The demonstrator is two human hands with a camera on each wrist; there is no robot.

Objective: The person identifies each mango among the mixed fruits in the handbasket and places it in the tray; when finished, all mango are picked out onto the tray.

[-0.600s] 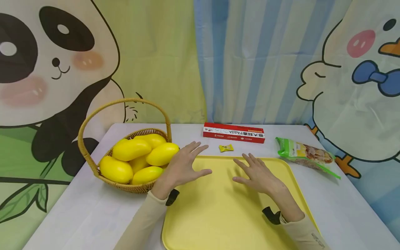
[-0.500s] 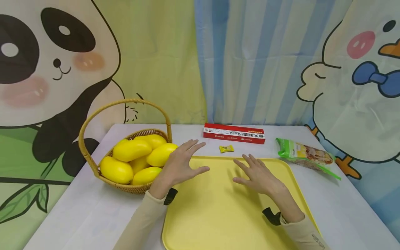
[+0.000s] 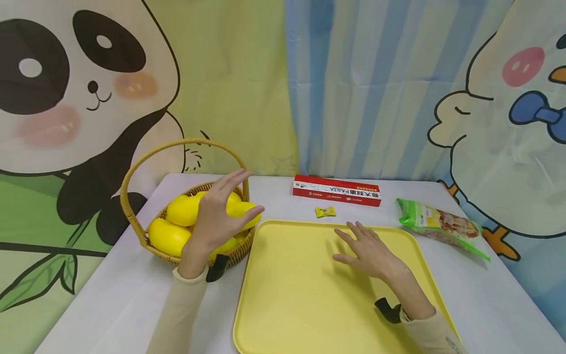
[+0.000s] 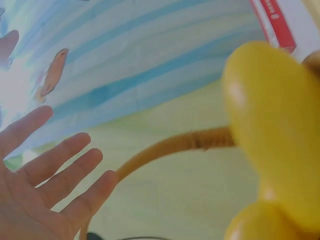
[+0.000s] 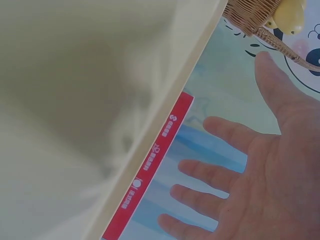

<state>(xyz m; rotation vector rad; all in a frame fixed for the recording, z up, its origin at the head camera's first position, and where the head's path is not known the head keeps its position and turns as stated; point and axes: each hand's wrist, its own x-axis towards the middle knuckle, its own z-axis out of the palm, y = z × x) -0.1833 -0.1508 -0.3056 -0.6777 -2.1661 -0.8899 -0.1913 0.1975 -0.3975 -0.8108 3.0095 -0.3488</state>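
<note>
Left hand (image 3: 215, 214): at wicker basket (image 3: 240, 251). Right hand (image 3: 370, 254): right of basket. Fingers (image 4: 56, 156): spread, empty. I'd cup mangoes (image 3: 168, 237) clear of handle (image 3: 203, 141).

The wicker basket (image 3: 241, 251) is showing a rough, ribbed weave, and the yellow mangoes (image 3: 168, 237) are gleaming, smooth and glossy. The tray (image 3: 292, 295) is looking like smooth, satiny plastic. The wrapped candy (image 3: 325, 212), small in view, is probably wearing shiny plastic film.
</note>
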